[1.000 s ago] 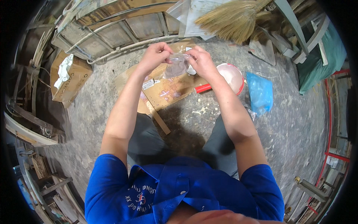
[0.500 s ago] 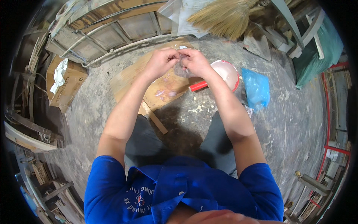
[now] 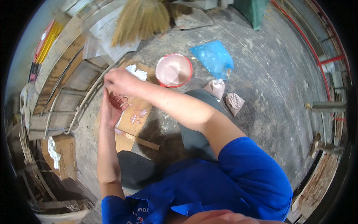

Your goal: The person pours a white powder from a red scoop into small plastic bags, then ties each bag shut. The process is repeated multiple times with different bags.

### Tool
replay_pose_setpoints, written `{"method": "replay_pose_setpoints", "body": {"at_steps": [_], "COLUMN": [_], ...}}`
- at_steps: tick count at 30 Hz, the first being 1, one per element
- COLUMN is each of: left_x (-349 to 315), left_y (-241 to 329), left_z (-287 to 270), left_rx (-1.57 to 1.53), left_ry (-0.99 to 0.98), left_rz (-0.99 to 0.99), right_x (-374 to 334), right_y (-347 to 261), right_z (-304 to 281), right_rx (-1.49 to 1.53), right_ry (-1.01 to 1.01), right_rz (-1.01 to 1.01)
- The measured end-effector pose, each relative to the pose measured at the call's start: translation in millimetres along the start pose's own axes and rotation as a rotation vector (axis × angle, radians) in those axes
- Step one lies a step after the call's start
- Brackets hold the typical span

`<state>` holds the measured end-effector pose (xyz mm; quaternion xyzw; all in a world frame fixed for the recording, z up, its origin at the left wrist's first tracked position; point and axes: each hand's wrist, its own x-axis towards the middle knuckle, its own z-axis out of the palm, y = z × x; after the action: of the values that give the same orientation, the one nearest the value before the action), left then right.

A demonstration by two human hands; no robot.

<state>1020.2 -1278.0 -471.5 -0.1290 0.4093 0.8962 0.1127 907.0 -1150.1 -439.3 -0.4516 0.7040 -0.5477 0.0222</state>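
Over the cardboard's far left edge, my two hands meet. The left hand [image 3: 112, 108] shows its palm, with its fingers curled in; a thin pale line crosses them, too fine to name. Above it, my right hand [image 3: 122, 81] is closed and slightly blurred, its fingertips at the left hand's fingertips. What lies between the fingers is hidden. Beneath them is a flat cardboard sheet [image 3: 143, 114] with wet pinkish smears, and a crumpled white piece [image 3: 140, 74] lies beyond the right wrist. A red-rimmed pan [image 3: 173, 70] with a pale pinkish coating inside stands past my right forearm.
Right of the pan lie a blue plastic bag [image 3: 214, 58] and two small bags of pinkish material, one [image 3: 215, 88] beside the other [image 3: 234, 103]. A wooden strip [image 3: 143, 142] crosses the cardboard near my knees. A straw broom [image 3: 143, 22] and a cardboard box [image 3: 67, 156] stand at left.
My view has turned, and both hands have moved left, the right now above the left. The clear plastic bag earlier between them no longer shows. Two small bags have come into full view.
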Motion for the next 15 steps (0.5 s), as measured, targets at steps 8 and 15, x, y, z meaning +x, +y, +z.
{"method": "replay_pose_setpoints", "body": {"at_steps": [8, 15], "left_x": [5, 8], "left_y": [-17, -7], "left_z": [40, 49], "left_rx": [0.118, -0.304], "left_ry": [0.075, -0.021], "left_rz": [0.225, 0.267], "right_x": [-13, -22], "right_y": [-24, -33], "right_z": [3, -36], "right_rx": [-0.133, -0.188], "right_ry": [0.056, -0.135], "right_rz": [-0.16, -0.226]}}
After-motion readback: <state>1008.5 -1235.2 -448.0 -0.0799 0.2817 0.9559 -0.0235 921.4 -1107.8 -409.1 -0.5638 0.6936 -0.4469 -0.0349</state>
